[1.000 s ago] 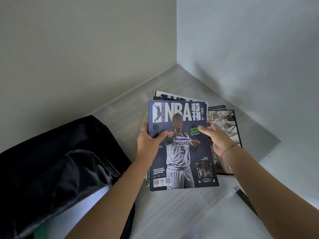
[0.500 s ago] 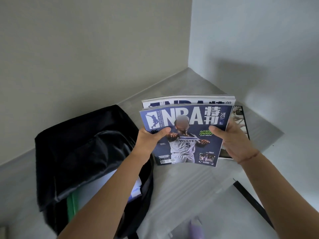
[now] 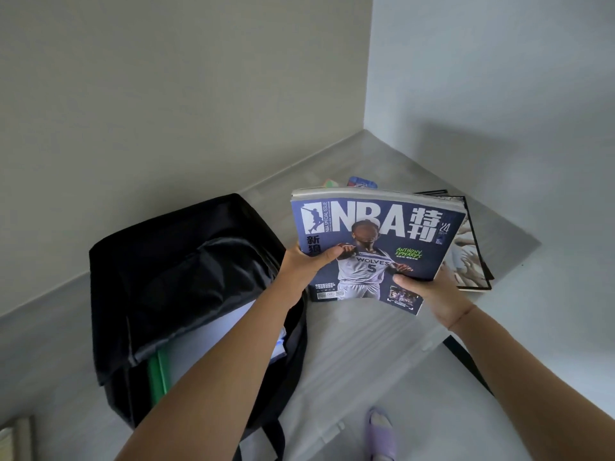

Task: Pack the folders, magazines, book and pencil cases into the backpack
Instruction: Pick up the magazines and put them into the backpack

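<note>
Head view: a stack of NBA magazines [image 3: 376, 247] is gripped at its left edge by the left hand [image 3: 306, 264] and at its lower right corner by the right hand [image 3: 432, 294], thumbs on the cover. The stack is held tilted near the far corner of the table [image 3: 349, 344]. An open black backpack [image 3: 173, 261] is placed at the left edge, with a green folder [image 3: 156, 374] seen inside.
</note>
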`<move>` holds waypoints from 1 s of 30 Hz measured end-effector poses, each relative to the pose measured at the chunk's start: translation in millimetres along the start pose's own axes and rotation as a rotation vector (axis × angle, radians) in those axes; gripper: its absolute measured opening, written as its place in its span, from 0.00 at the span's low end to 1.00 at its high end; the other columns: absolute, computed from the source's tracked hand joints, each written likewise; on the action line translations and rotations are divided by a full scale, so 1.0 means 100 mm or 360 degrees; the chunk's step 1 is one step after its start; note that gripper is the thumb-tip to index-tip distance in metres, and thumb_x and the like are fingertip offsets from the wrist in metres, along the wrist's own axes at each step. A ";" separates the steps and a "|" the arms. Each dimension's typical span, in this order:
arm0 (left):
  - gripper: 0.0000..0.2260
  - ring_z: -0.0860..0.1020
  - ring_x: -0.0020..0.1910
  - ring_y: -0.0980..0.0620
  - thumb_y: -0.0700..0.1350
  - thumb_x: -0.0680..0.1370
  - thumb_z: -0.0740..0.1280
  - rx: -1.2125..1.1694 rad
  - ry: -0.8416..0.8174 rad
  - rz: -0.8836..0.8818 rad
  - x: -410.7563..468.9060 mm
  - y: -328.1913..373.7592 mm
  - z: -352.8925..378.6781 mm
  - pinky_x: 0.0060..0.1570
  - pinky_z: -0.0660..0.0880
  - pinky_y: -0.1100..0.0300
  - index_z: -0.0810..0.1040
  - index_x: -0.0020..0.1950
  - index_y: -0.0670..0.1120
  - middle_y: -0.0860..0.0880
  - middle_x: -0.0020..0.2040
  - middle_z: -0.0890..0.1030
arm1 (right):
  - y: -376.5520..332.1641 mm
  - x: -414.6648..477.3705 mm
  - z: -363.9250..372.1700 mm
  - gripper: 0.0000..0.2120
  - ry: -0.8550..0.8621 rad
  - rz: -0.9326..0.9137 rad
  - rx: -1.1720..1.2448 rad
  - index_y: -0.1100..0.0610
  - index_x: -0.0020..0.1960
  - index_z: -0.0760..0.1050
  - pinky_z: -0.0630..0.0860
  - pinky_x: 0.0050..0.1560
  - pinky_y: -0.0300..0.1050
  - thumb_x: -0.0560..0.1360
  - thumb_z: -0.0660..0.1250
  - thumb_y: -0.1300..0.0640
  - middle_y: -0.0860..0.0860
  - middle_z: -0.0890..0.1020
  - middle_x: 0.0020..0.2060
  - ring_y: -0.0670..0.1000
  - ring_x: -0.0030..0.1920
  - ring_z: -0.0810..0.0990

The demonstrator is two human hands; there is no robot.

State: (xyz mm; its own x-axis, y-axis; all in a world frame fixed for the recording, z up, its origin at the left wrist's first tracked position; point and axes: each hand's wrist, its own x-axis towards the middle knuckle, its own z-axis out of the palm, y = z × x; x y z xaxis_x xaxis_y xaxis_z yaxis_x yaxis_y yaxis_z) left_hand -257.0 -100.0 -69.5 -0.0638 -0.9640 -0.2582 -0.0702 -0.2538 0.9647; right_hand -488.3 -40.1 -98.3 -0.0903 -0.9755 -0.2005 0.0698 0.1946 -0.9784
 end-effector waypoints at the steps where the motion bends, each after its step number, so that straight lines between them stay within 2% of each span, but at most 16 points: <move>1: 0.09 0.83 0.40 0.56 0.47 0.65 0.78 0.0039 0.0026 -0.0010 0.01 0.01 0.01 0.36 0.78 0.67 0.83 0.42 0.52 0.55 0.38 0.85 | 0.04 0.00 0.01 0.16 0.0059 -0.0019 -0.0055 0.56 0.52 0.79 0.79 0.44 0.31 0.70 0.69 0.72 0.43 0.85 0.42 0.38 0.41 0.83; 3: 0.10 0.83 0.40 0.55 0.50 0.64 0.79 0.0122 0.0052 0.0000 0.04 0.08 0.04 0.39 0.79 0.64 0.83 0.42 0.51 0.52 0.40 0.85 | 0.04 0.02 0.01 0.11 0.0155 -0.0032 -0.0175 0.56 0.49 0.79 0.76 0.38 0.27 0.71 0.70 0.69 0.41 0.83 0.36 0.39 0.37 0.82; 5: 0.10 0.82 0.36 0.57 0.53 0.65 0.77 0.0215 0.0100 0.0032 0.07 0.17 0.05 0.36 0.78 0.64 0.82 0.40 0.51 0.53 0.37 0.84 | -0.01 0.04 -0.04 0.04 0.0146 0.0015 -0.0367 0.53 0.41 0.81 0.74 0.34 0.30 0.71 0.72 0.62 0.41 0.80 0.28 0.41 0.32 0.78; 7: 0.12 0.81 0.36 0.57 0.58 0.66 0.75 0.0254 0.0188 0.0029 0.06 0.23 0.01 0.36 0.77 0.62 0.82 0.38 0.50 0.53 0.35 0.83 | -0.09 0.04 -0.07 0.06 0.0091 0.0023 -0.0567 0.48 0.38 0.82 0.74 0.38 0.36 0.72 0.71 0.55 0.41 0.81 0.28 0.39 0.32 0.78; 9: 0.14 0.82 0.41 0.52 0.59 0.66 0.74 0.0211 0.0243 -0.0051 0.01 0.26 -0.10 0.42 0.79 0.57 0.82 0.40 0.49 0.50 0.39 0.84 | -0.17 -0.02 -0.04 0.04 0.0032 0.0039 -0.0459 0.47 0.47 0.81 0.78 0.48 0.46 0.73 0.70 0.55 0.47 0.86 0.39 0.47 0.42 0.84; 12: 0.21 0.83 0.44 0.47 0.63 0.68 0.70 0.0233 0.0187 -0.0232 -0.17 0.23 -0.36 0.50 0.80 0.51 0.83 0.45 0.46 0.45 0.44 0.85 | -0.23 -0.16 0.13 0.10 -0.0097 0.0155 -0.0105 0.55 0.55 0.78 0.81 0.35 0.41 0.74 0.68 0.58 0.49 0.87 0.38 0.49 0.37 0.85; 14: 0.28 0.82 0.41 0.50 0.67 0.72 0.60 0.0300 0.0164 -0.0288 -0.35 0.20 -0.62 0.44 0.79 0.55 0.83 0.46 0.44 0.45 0.43 0.85 | -0.22 -0.29 0.30 0.11 -0.0228 0.0268 0.0029 0.57 0.56 0.78 0.81 0.35 0.41 0.74 0.68 0.58 0.51 0.87 0.39 0.50 0.37 0.85; 16: 0.29 0.80 0.34 0.52 0.66 0.75 0.55 0.0442 0.0226 -0.0119 -0.56 0.09 -1.00 0.36 0.76 0.58 0.80 0.46 0.42 0.45 0.39 0.82 | -0.17 -0.44 0.47 0.12 -0.0331 0.0392 0.0189 0.59 0.56 0.78 0.81 0.36 0.44 0.73 0.67 0.59 0.54 0.86 0.39 0.52 0.36 0.85; 17: 0.24 0.79 0.36 0.52 0.63 0.76 0.57 0.0707 0.0288 0.0054 -0.66 0.00 -1.24 0.38 0.75 0.57 0.77 0.46 0.43 0.46 0.39 0.82 | -0.14 -0.52 0.56 0.12 -0.0367 0.0449 0.0235 0.60 0.56 0.78 0.81 0.35 0.44 0.74 0.66 0.59 0.56 0.86 0.39 0.53 0.34 0.85; 19: 0.14 0.77 0.50 0.51 0.56 0.74 0.66 0.1596 0.0350 0.0330 -0.84 -0.20 -1.76 0.52 0.72 0.54 0.74 0.52 0.48 0.49 0.49 0.80 | -0.06 -0.69 0.70 0.11 -0.0453 0.0536 0.0251 0.62 0.55 0.78 0.81 0.33 0.44 0.74 0.66 0.60 0.57 0.86 0.38 0.54 0.33 0.85; 22: 0.33 0.66 0.67 0.49 0.56 0.68 0.72 0.2448 0.0135 0.0299 -1.04 -0.52 -2.31 0.69 0.59 0.51 0.64 0.69 0.50 0.50 0.67 0.69 | 0.07 -0.93 0.87 0.13 -0.0583 0.0611 0.0194 0.63 0.55 0.77 0.81 0.35 0.45 0.72 0.66 0.60 0.59 0.86 0.41 0.56 0.37 0.85; 24: 0.33 0.65 0.69 0.48 0.56 0.70 0.70 0.2668 0.0124 0.0296 -1.09 -0.63 -2.49 0.71 0.57 0.52 0.62 0.71 0.49 0.49 0.69 0.67 | 0.15 -1.09 0.98 0.12 -0.0646 0.0653 0.0133 0.63 0.57 0.77 0.81 0.38 0.46 0.74 0.64 0.61 0.60 0.85 0.44 0.57 0.41 0.85; 26: 0.23 0.69 0.65 0.47 0.52 0.74 0.67 0.2738 0.0172 0.0421 -1.06 -0.63 -2.57 0.66 0.62 0.54 0.69 0.67 0.47 0.47 0.65 0.72 | 0.22 -1.24 1.09 0.12 -0.0686 0.0687 0.0074 0.62 0.58 0.77 0.81 0.41 0.46 0.76 0.63 0.62 0.59 0.86 0.46 0.56 0.43 0.85; 28: 0.11 0.76 0.54 0.45 0.48 0.76 0.64 0.2482 0.0369 0.0481 -1.00 -0.49 -2.56 0.53 0.70 0.53 0.77 0.55 0.45 0.45 0.53 0.79 | 0.28 -1.35 1.19 0.12 -0.0713 0.0732 0.0073 0.61 0.57 0.77 0.81 0.40 0.45 0.76 0.62 0.62 0.58 0.86 0.45 0.55 0.42 0.85; 29: 0.09 0.77 0.46 0.43 0.49 0.77 0.63 0.2225 0.0559 0.0458 -0.98 -0.40 -2.54 0.44 0.72 0.53 0.78 0.45 0.45 0.45 0.44 0.80 | 0.30 -1.40 1.23 0.11 -0.0724 0.0764 0.0093 0.61 0.57 0.77 0.81 0.39 0.44 0.75 0.63 0.62 0.59 0.86 0.45 0.56 0.41 0.86; 30: 0.15 0.76 0.39 0.42 0.51 0.78 0.61 0.1992 0.0767 0.0397 -0.94 -0.29 -2.54 0.37 0.71 0.54 0.74 0.36 0.45 0.45 0.36 0.78 | 0.32 -1.44 1.27 0.11 -0.0735 0.0791 0.0115 0.61 0.56 0.77 0.81 0.38 0.44 0.75 0.63 0.62 0.59 0.86 0.44 0.56 0.41 0.86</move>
State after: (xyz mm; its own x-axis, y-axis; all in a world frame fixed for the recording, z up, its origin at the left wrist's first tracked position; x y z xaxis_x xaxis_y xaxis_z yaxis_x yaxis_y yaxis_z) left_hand 3.6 -22.1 -59.7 0.1252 -0.9705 0.2062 -0.9714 -0.0776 0.2245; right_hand -346.6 93.5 -94.7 0.4020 -0.7186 -0.5675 0.0611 0.6395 -0.7664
